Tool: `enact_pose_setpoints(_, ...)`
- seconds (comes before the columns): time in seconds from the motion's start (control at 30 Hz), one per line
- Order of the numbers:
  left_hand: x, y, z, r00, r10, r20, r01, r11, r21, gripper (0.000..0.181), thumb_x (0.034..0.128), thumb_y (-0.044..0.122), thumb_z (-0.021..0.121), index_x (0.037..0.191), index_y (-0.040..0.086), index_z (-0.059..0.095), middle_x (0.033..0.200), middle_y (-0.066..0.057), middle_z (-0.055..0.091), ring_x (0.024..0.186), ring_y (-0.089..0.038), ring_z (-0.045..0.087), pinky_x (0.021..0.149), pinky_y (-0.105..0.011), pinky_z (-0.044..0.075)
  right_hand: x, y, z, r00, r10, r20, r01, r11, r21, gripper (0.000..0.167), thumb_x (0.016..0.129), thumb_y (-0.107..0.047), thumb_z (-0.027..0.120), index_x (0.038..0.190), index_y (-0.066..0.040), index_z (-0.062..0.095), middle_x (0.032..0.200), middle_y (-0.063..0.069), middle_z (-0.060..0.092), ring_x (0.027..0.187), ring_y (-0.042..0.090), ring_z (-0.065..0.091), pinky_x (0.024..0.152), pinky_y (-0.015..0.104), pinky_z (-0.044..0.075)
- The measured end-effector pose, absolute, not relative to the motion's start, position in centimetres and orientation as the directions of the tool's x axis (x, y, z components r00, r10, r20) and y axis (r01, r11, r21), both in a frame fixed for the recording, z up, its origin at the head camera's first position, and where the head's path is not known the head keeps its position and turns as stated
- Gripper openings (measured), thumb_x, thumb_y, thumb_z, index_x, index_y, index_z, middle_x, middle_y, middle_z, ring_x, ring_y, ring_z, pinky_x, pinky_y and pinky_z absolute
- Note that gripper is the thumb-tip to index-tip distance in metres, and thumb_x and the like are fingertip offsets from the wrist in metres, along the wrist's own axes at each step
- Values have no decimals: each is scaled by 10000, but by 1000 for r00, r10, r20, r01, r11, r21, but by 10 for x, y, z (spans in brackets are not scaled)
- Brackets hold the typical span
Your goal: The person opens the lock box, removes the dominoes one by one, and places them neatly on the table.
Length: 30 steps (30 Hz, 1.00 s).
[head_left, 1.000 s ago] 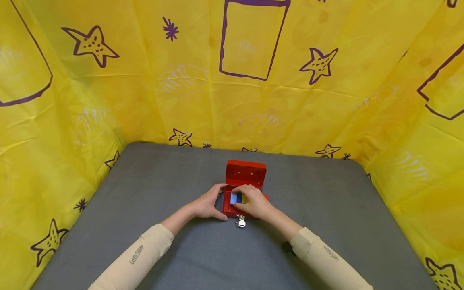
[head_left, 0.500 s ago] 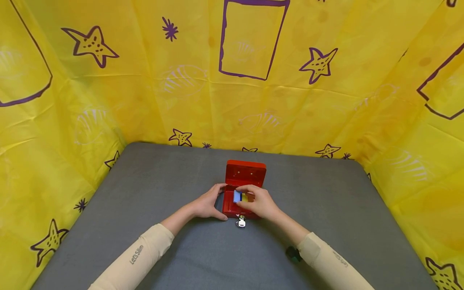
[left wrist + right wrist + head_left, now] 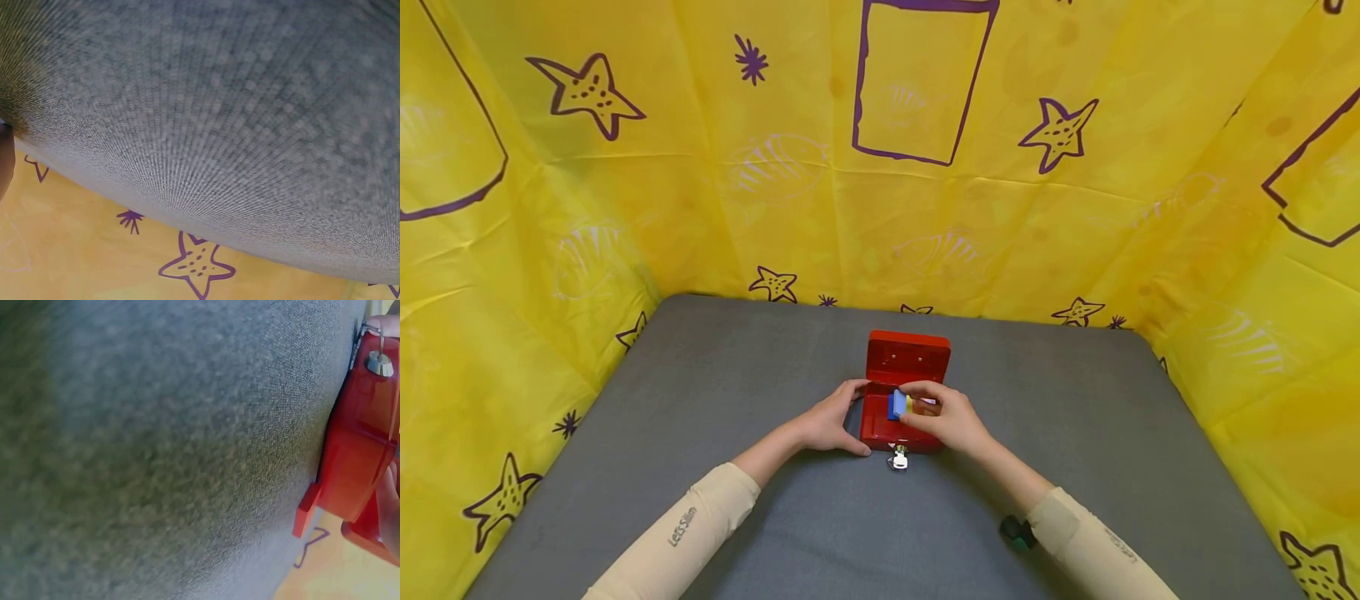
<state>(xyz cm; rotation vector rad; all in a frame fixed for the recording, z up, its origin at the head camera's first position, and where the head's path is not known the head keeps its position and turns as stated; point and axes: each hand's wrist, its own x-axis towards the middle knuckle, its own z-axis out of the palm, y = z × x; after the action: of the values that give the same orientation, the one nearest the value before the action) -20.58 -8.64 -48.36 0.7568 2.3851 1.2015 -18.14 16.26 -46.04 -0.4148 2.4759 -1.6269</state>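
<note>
A red metal box (image 3: 876,435) stands with its lid (image 3: 908,354) raised at the back. My left hand (image 3: 831,422) grips its left end, thumb at the front corner and fingers at the back one. Over the inside of the box, my right hand (image 3: 951,419) pinches a light blue block (image 3: 899,404) between thumb and fingers. A dark blue piece (image 3: 892,407) shows left of that block and a yellow one (image 3: 909,404) to its right, partly hidden by the fingers. The right wrist view shows the box's red wall (image 3: 359,450) and part of my right hand (image 3: 390,515).
Keys (image 3: 898,458) hang from the lock (image 3: 380,364) on the box's front. In the right wrist view a small red piece (image 3: 306,509) juts out by the box's lower edge. Yellow patterned cloth (image 3: 790,208) surrounds the grey table (image 3: 760,350).
My right hand has moved a little to the right, and the light blue block with it. The dark blue piece now shows on that block's left instead of its right. My left hand has stayed put.
</note>
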Motion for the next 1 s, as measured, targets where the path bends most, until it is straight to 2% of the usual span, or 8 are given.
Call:
enact_pose_setpoints(0.4,-207,-86,-484,-796,598,-95,283,505,816,1023,694,194,889,1470,30,244,1444,-141,367,1339,-285,368,1107,-469,308,-176,182,-462,-962,-272,34,-145,400,-905,398,825,-201,795,1199,-166,664,1176,26,649,1099,276,623,920,400,503)
enact_pose_setpoints(0.67,-206,-85,-484,-797,598,-84,288,498,818,1018,692,186,887,1465,21,245,1433,-145,372,1332,-292,372,1102,-467,316,-165,193,-442,-968,-249,26,-126,395,-910,432,848,-60,746,1256,-18,610,1241,180,606,1171,416,554,967,514,441)
enact_pose_setpoints(0.83,-206,-85,-485,-800,592,-97,284,516,808,1020,694,196,887,1469,35,244,1440,-133,368,1334,-280,370,1102,-459,320,-158,200,-428,-968,-251,25,-130,414,-901,435,861,-36,724,1271,16,589,1244,206,599,1180,436,551,966,496,443)
enact_pose_setpoints(1.0,-206,-86,-484,-803,588,-101,277,518,809,1024,692,194,889,1471,34,244,1442,-136,365,1337,-283,366,1103,-463,317,-161,210,-434,-971,-235,37,-138,431,-892,427,863,-30,721,1264,32,588,1225,216,605,1149,420,578,963,480,447)
